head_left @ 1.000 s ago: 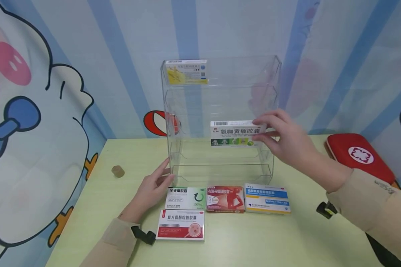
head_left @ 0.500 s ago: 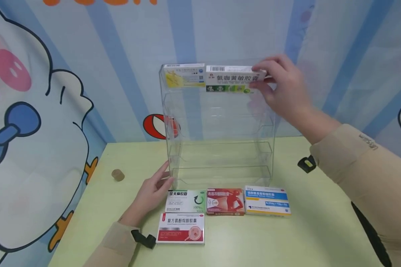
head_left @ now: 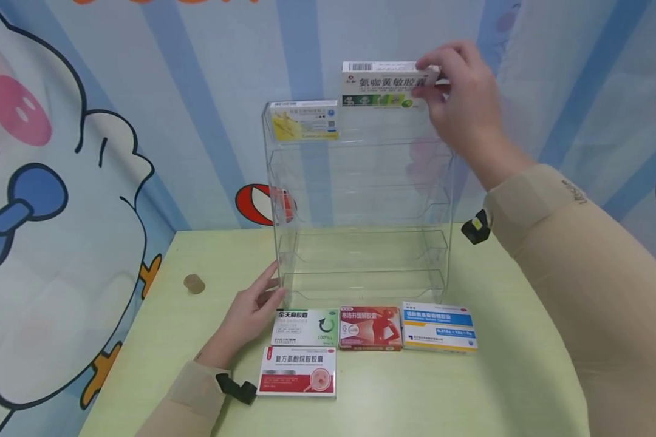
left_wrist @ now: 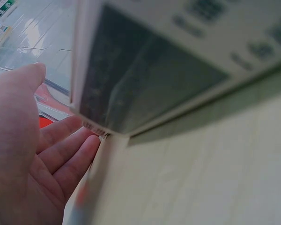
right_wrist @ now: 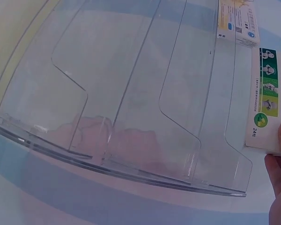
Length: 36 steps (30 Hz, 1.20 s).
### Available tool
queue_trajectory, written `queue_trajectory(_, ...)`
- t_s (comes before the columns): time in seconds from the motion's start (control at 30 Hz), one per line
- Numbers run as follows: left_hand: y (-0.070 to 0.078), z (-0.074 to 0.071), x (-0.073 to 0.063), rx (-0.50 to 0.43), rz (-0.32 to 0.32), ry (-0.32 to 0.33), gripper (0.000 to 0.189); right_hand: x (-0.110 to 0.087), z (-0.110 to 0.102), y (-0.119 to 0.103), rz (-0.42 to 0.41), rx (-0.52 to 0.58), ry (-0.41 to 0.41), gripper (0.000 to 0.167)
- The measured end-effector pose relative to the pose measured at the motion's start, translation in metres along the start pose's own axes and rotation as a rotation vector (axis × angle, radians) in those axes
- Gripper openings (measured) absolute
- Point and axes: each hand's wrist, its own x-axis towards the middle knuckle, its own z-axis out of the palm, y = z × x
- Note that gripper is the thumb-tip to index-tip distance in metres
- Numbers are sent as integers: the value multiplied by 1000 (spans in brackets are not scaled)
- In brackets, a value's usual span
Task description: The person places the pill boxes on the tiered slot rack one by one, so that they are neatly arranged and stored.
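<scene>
In the head view my right hand [head_left: 464,97] pinches the right end of a white-and-green medicine box [head_left: 382,85], its face forward. The box is above the top tier of a clear acrylic display rack [head_left: 361,249]. To its lower left, a yellow-and-white medicine box [head_left: 304,121] stands in that tier. The right wrist view shows the held box [right_wrist: 267,98] beside the rack's upper edge, fingers partly cut off. My left hand [head_left: 248,315] rests with relaxed fingers at the rack's lower left corner; in the left wrist view those fingers [left_wrist: 75,164] are loosely extended.
Before the rack lie a green-and-white box [head_left: 305,328], a red box [head_left: 370,328], a blue-and-white box [head_left: 439,328] and a red-and-white box [head_left: 297,371]. A small brown cylinder [head_left: 194,283] is at left on the table [head_left: 404,397]. A patterned backdrop hangs behind.
My right hand has raised the white-and-green box from in front of the rack's middle, past the top tier, to above it. The left hand has stayed at the rack's lower corner.
</scene>
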Motion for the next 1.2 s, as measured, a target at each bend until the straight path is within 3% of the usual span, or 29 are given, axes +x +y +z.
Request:
queue_trajectory(0.23, 1, -1, 0, -12, 11, 3, 72, 4, 0, 3, 117, -18, -54, 29)
queue_trajectory(0.63, 1, 0, 1, -1, 11, 3, 73, -1, 3, 5, 218, -65, -171, 36)
queue_trajectory(1.2, 0, -1, 1, 1, 4, 3, 74, -9, 12, 15, 141, -91, -178, 35)
